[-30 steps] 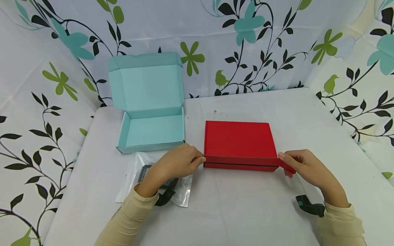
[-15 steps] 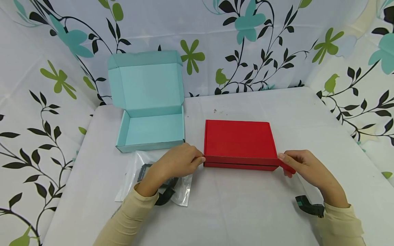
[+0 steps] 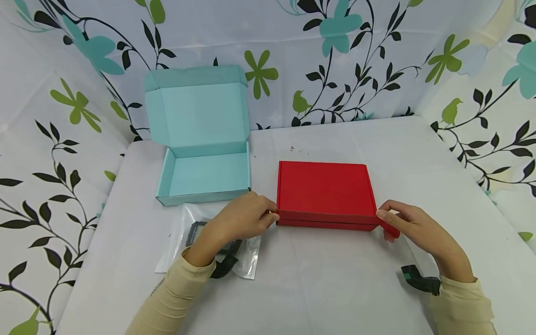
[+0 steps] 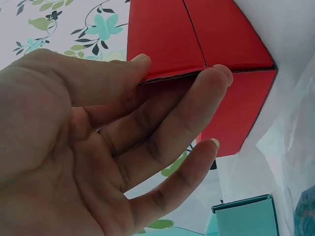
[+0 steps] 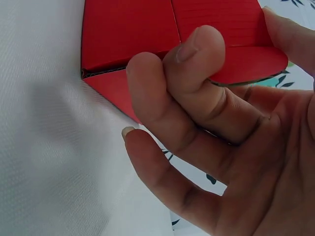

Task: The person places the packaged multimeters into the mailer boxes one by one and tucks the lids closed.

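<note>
A red cardboard box (image 3: 326, 188) lies on the table with its lid down over it; a thin dark slit runs along its front side. My left hand (image 3: 244, 216) is at the front left corner. In the left wrist view, the thumb (image 4: 113, 78) lies on a red panel's edge and the fingertips come up against it from below. At the front right corner my right hand (image 3: 414, 228) pinches a small red flap (image 5: 248, 64) that sticks out sideways, thumb on one face and fingers curled behind the other.
An open turquoise cardboard box (image 3: 209, 174) stands at the back left, lid upright. Partly under my left forearm lies a clear plastic bag (image 3: 249, 260) with a dark item inside. A black wrist device (image 3: 420, 280) sits by the right sleeve. Patterned cloth (image 3: 276, 42) hangs behind the table.
The slit along the red box's front has narrowed slightly. My right hand and the flap have shifted a little to the left. My left hand stays at its corner.
</note>
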A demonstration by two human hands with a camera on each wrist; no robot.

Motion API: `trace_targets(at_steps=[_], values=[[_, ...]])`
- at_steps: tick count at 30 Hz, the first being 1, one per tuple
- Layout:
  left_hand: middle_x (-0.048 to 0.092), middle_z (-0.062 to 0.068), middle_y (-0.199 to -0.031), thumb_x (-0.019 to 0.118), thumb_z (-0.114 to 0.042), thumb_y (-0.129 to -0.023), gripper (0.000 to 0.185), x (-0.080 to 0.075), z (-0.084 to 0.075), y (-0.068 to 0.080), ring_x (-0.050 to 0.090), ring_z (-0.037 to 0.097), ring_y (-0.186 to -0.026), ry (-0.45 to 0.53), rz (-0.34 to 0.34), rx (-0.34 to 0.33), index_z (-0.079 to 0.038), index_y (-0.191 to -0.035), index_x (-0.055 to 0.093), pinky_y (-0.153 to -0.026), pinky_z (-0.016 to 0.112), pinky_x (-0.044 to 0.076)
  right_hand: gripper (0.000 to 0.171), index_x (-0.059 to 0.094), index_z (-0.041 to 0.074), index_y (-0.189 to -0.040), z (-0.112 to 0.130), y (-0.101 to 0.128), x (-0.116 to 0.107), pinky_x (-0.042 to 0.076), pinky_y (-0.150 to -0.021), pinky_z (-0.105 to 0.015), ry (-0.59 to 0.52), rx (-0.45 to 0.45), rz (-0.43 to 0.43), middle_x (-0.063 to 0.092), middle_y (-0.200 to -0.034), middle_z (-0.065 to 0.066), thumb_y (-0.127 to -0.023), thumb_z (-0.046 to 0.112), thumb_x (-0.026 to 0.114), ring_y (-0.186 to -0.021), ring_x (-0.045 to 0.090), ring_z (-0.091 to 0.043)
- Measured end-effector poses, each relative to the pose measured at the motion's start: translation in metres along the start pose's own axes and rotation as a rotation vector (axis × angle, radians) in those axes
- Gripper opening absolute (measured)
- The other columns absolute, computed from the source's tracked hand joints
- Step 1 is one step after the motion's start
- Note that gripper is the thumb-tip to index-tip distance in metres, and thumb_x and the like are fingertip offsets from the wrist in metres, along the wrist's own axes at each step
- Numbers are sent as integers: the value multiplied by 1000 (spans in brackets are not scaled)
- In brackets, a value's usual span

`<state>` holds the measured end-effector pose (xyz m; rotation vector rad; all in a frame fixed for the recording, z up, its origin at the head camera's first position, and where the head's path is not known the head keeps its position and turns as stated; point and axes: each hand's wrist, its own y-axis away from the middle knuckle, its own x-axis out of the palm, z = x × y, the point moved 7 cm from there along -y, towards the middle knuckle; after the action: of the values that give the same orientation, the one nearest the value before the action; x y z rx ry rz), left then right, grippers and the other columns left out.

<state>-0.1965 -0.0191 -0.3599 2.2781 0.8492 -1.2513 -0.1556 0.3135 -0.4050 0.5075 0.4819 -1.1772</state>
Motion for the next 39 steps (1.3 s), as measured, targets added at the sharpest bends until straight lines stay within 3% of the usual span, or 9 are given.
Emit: trace_targets(at_steps=[7, 14, 24, 30, 35, 39], values=[[50, -9, -56, 66, -11, -101, 11, 1, 2, 0, 47, 6, -52, 49, 4, -34, -8, -101, 76, -54, 26, 42, 20, 57, 5, -111, -1, -1, 2, 47, -73, -36, -41, 37, 40, 66, -74, -3, -110, 25, 53, -75, 65, -26], [63, -9, -72, 72, -14, -97, 14, 6, -6, 0, 57, 8, -62, 5, 10, -90, -6, -109, 72, -61, 28, 49, 25, 60, 8, -110, -6, 7, 3, 46, -80, -41, -28, 97, 14, 70, -82, -2, -109, 32, 55, -88, 64, -25], [69, -2, -81, 75, -16, -96, 14, 11, -8, 2, 60, 10, -65, 78, 20, -163, -6, -100, 67, -64, 30, 51, 21, 69, 11, -99, -6, 12, 4, 41, -65, -32, 45, 33, -39, 74, -84, 7, -107, 29, 60, -82, 59, -23], [68, -6, -80, 72, -28, -99, 22, 13, -5, 1, 62, 11, -67, 159, 49, -188, -6, -104, 69, -65, 31, 52, 16, 75, 15, -102, -10, 14, 1, 48, -70, -33, 82, 18, -63, 74, -87, 8, -105, 26, 64, -86, 65, -20], [63, -8, -75, 72, -22, -99, 16, 14, -4, 0, 59, 11, -64, 170, 49, -168, -7, -99, 67, -62, 29, 50, 13, 78, 14, -107, -11, 15, -4, 52, -73, -35, 126, -30, -105, 71, -88, 10, -103, 19, 67, -91, 66, -18], [63, -8, -75, 74, -20, -97, 15, 17, -2, 0, 59, 11, -64, 170, 55, -166, -8, -98, 66, -61, 29, 49, 15, 80, 13, -108, -13, 17, -4, 53, -74, -35, 125, 3, -119, 72, -88, 9, -101, 22, 70, -93, 66, -20]])
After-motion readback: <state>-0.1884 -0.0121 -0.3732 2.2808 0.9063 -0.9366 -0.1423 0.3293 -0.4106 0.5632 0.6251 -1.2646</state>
